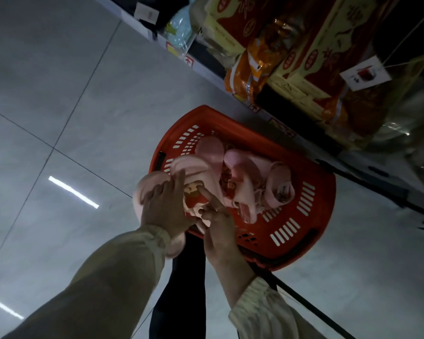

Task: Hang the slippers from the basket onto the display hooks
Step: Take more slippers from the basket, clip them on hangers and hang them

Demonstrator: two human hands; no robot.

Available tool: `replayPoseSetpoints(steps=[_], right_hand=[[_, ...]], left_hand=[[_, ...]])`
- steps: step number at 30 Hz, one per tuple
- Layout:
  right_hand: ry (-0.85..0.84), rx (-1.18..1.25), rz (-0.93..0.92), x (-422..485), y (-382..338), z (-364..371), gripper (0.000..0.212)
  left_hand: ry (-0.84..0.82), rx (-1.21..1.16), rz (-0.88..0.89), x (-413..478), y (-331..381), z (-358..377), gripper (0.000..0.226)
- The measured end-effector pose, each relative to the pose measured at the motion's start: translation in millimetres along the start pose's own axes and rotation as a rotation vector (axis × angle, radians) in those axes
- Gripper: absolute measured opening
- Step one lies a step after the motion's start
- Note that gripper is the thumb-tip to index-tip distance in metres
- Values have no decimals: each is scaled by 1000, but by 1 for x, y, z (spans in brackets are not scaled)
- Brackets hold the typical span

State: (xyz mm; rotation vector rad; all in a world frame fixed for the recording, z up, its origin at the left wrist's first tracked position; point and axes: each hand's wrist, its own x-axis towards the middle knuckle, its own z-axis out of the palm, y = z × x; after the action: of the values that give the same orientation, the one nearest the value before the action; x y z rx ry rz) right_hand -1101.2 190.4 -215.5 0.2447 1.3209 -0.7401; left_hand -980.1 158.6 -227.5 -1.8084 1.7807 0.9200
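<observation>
A red plastic basket (291, 231) stands on the grey floor beside a shelf and holds several pink slippers (250, 172). Over its near left rim I hold one pink slipper pair (194, 167) with a red printed tag. My left hand (164, 209) grips that pair from the left, fingers spread over the slipper. My right hand (216, 226) pinches the tag and the slipper's edge from below. No display hooks are visible.
A low shelf (230, 72) runs along the right with red and yellow boxes (311, 45), orange packets (252, 69) and a white price card (364, 73). The basket's black handle (304, 302) lies toward me. Grey tiled floor (59, 118) spreads to the left.
</observation>
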Motion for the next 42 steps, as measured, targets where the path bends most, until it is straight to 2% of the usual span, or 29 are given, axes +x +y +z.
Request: replayPoseSetpoints(steps=[4, 6, 8, 11, 14, 17, 18, 20, 21, 25, 29, 35, 38, 42], right_hand=[[-66, -105, 44, -9, -7, -20, 64], [-161, -144, 104, -11, -12, -34, 55], [-212, -265, 169, -13, -18, -46, 42], [-53, -533, 178, -2, -37, -62, 31], [185, -890, 2, 24, -67, -87, 29], [196, -1161, -230, 46, -96, -98, 33], [207, -1254, -299, 54, -105, -99, 41], [248, -1504, -353, 75, -120, -105, 55], [250, -1645, -368, 88, -124, -110, 50], [222, -2099, -319, 118, -122, -127, 35], [219, -2329, -128, 123, -118, -131, 48], [244, -2440, -110, 115, -110, -135, 55], [244, -2371, -99, 107, -111, -127, 46], [215, -2289, -264, 76, -108, -120, 38]], left_hand=[[128, 67, 79, 5, 1, 2, 68], [126, 107, 103, 6, 0, 5, 56], [97, 158, 105, 4, 0, 8, 54], [65, 196, 63, 2, -2, 12, 54], [34, 209, 28, 1, -6, 16, 58], [6, 263, 39, 1, -4, 19, 59], [0, 273, 45, 2, -2, 20, 59], [-10, 281, 53, 5, 4, 19, 58], [-16, 291, 57, 7, 8, 18, 58], [-33, 310, 89, 15, 21, 18, 59], [-69, 342, 104, 21, 26, 17, 63], [-50, 320, 79, 22, 18, 18, 66], [-32, 309, 74, 21, 16, 16, 66], [5, 308, 76, 21, 17, 10, 61]])
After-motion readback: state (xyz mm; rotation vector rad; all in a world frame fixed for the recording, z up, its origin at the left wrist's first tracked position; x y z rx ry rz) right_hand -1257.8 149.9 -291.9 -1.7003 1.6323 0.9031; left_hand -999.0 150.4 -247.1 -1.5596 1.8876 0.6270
